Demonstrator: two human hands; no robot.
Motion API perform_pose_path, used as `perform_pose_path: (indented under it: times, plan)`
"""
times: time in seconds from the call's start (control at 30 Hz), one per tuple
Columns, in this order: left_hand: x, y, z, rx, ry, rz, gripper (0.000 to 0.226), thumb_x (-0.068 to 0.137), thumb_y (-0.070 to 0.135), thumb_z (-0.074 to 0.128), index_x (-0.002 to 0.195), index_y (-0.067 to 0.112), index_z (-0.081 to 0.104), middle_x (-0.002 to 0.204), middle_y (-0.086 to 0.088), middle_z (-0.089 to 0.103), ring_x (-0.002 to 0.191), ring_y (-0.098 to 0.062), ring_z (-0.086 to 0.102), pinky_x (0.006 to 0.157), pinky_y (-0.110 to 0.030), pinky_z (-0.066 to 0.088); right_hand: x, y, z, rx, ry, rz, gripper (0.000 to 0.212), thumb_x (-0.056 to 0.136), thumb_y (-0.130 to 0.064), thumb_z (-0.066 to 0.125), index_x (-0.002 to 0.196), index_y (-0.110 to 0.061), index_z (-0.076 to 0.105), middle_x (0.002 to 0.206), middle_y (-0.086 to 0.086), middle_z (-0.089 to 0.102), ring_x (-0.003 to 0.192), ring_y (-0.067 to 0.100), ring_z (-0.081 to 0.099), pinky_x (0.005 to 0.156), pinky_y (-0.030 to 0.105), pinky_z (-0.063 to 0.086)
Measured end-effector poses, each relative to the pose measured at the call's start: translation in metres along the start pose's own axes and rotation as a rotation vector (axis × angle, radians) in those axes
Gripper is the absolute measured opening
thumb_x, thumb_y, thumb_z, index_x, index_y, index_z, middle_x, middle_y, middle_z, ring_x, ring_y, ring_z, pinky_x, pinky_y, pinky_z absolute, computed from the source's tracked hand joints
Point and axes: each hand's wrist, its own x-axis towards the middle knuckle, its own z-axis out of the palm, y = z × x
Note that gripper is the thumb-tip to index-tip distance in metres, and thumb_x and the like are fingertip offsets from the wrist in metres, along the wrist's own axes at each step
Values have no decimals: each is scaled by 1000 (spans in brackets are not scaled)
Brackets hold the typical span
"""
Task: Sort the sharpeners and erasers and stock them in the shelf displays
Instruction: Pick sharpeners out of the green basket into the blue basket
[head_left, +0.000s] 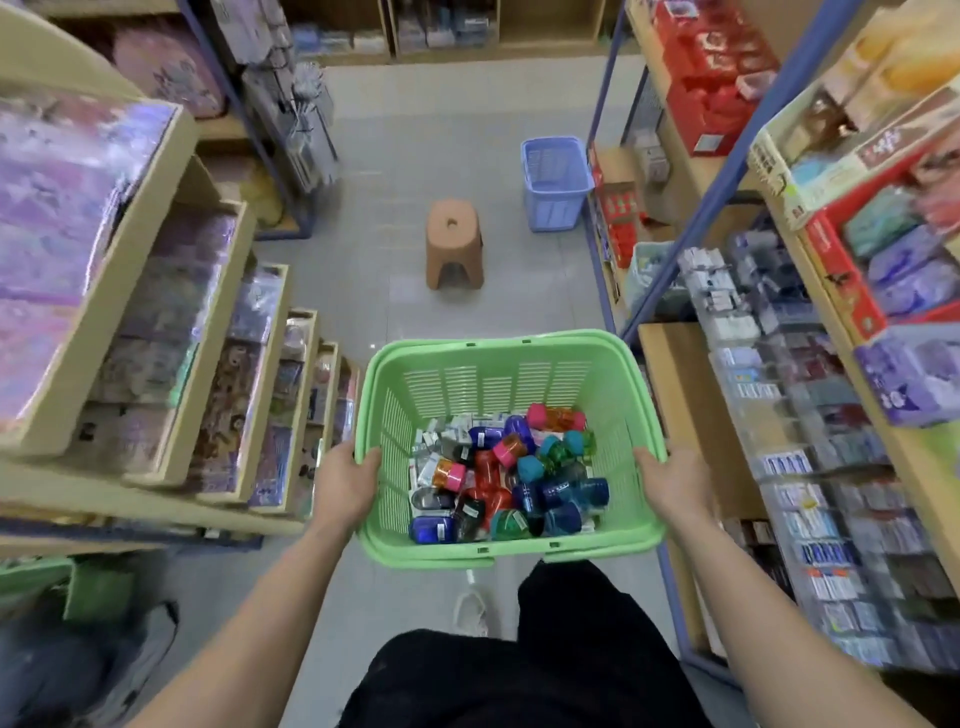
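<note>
I carry a green plastic basket (498, 379) in front of me, above the aisle floor. My left hand (345, 480) grips its left rim and my right hand (670, 480) grips its right rim. Inside lie several colourful sharpeners (524, 480) in blue, pink, teal, red and orange, mixed with small white-wrapped erasers (441, 434). To my right stands a shelf display (810, 467) of small stationery packs in clear trays.
A brown plastic stool (454, 244) stands in the aisle ahead. A blue basket (555, 182) sits on the floor by the right shelving. Wooden tiered shelves (156, 332) of packaged goods line the left. Grey tiled floor runs between them.
</note>
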Motion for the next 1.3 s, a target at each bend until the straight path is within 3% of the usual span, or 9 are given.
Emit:
perform_pose_path:
  times: [0.07, 0.2, 0.37, 0.43, 0.7, 0.8, 0.93, 1.13, 1.3]
  plan:
    - [58, 35, 2, 11, 1, 18, 16, 101, 17, 57, 110, 10, 67, 79, -13, 71, 59, -25, 62, 52, -37, 51, 49, -38, 10, 19, 14, -5, 31, 98, -20, 65, 116, 5, 68, 102, 19, 71, 78, 26, 55, 71, 33, 44]
    - [171, 101, 16, 64, 17, 23, 16, 101, 17, 57, 105, 6, 66, 67, -5, 64, 53, -20, 56, 47, -30, 44, 162, -101, 37, 32, -16, 11, 19, 97, -22, 65, 97, -4, 72, 79, 7, 69, 72, 29, 65, 68, 39, 55]
    - [302, 190, 32, 44, 10, -11, 17, 102, 18, 55, 106, 5, 66, 67, -8, 61, 50, -17, 49, 47, -26, 38, 292, -193, 54, 28, -31, 13, 14, 97, -20, 64, 93, -8, 70, 81, 8, 66, 74, 30, 60, 64, 34, 46]
    - [349, 225, 35, 27, -2, -41, 19, 103, 20, 54, 105, 4, 65, 68, -10, 60, 51, -18, 48, 49, -28, 40, 340, -232, 53, 25, -34, 4, 15, 97, -19, 64, 91, -6, 68, 78, 11, 63, 74, 31, 57, 63, 35, 41]
    - [541, 344, 45, 29, 37, -48, 18, 99, 21, 59, 96, 6, 69, 80, -18, 72, 74, -38, 70, 70, -53, 59, 528, -368, 81, -15, 2, -12, 24, 95, -25, 66, 96, -1, 69, 87, 16, 69, 81, 34, 62, 72, 39, 51]
    - [628, 386, 57, 56, 15, -4, 18, 98, 18, 60, 97, 4, 71, 71, -10, 69, 67, -31, 68, 65, -45, 58, 595, -407, 103, 9, 25, 24, 31, 95, -28, 66, 106, 1, 70, 100, 18, 72, 90, 36, 65, 77, 40, 51]
    - [736, 457, 71, 139, -83, 57, 14, 101, 16, 58, 96, 6, 67, 61, 0, 59, 54, -16, 55, 48, -28, 38, 672, -451, 122, 46, 76, 135, 44, 94, -37, 67, 122, -4, 68, 118, 15, 72, 106, 37, 66, 91, 44, 56]
    - [864, 575, 111, 251, -234, 162, 12, 101, 21, 57, 100, 13, 66, 71, -8, 68, 61, -27, 65, 59, -45, 57, 756, -502, 114, 143, 173, 228, 24, 97, -23, 65, 115, -10, 73, 102, 12, 75, 89, 34, 66, 73, 35, 48]
    - [941, 655, 182, 365, -324, 251, 9, 100, 19, 57, 94, 17, 64, 73, -10, 68, 69, -37, 69, 63, -52, 59, 830, -497, 119, 255, 250, 386, 24, 98, -23, 63, 115, -8, 72, 104, 12, 74, 92, 35, 67, 77, 41, 55]
